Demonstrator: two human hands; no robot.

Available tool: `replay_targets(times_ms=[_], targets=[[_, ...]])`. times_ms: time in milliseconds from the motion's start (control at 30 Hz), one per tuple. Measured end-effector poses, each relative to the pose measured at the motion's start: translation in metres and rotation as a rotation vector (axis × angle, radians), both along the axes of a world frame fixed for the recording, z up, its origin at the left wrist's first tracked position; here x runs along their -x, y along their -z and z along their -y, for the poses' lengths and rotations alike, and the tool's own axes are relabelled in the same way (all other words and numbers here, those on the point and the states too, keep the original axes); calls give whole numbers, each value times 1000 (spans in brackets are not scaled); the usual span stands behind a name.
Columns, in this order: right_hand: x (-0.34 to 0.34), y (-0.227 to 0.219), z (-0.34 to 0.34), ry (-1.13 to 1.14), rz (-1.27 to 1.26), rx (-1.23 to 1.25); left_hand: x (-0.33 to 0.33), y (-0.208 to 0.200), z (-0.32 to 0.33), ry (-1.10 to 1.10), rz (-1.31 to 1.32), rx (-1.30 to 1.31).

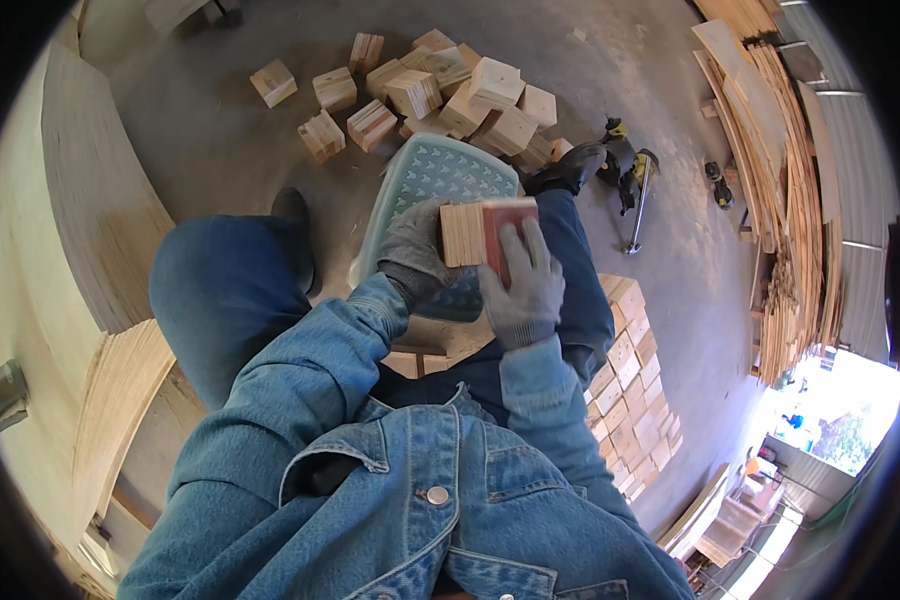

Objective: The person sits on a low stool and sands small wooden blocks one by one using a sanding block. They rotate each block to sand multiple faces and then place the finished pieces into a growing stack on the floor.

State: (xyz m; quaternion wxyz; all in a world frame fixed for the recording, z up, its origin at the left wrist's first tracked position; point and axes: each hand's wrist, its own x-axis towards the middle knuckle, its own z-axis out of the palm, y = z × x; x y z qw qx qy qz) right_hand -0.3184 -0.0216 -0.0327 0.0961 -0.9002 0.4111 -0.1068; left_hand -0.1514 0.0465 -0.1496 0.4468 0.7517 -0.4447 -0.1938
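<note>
Over a pale teal plastic stool (448,163) with a patterned seat, a layered plywood block (462,236) is held between my gloved hands. My left hand (417,243), in a grey glove, is closed around the block's left side. A reddish-brown sheet that looks like sandpaper (500,222) covers the block's right face. My right hand (525,285), also gloved, presses its fingers over this sheet, with the thumb by the block's lower edge. The sheet's underside is hidden.
Beyond the stool lies a loose heap of wooden blocks (470,85). More blocks stand in neat rows (630,395) by my right leg. Power tools (630,170) rest on the floor near my right foot. Plywood sheets (90,190) stand at left; long boards (780,190) lean at right.
</note>
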Motion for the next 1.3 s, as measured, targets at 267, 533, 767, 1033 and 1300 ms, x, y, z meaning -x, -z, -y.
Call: replay_targets(times_ms=[267, 533, 767, 1033, 1300], targets=[[27, 3, -24, -39, -20, 19, 2, -1, 3, -21, 10, -40], [-73, -9, 58, 63, -116, -84, 0, 9, 5, 21, 43, 26], [-37, -4, 35, 24, -76, -88, 1, 5, 5, 35, -43, -17], [37, 3, -24, -2, 151, -178, 3, 3, 4, 11, 38, -45], [41, 13, 16, 171, 408, -391, -3, -26, -5, 16, -15, -184]])
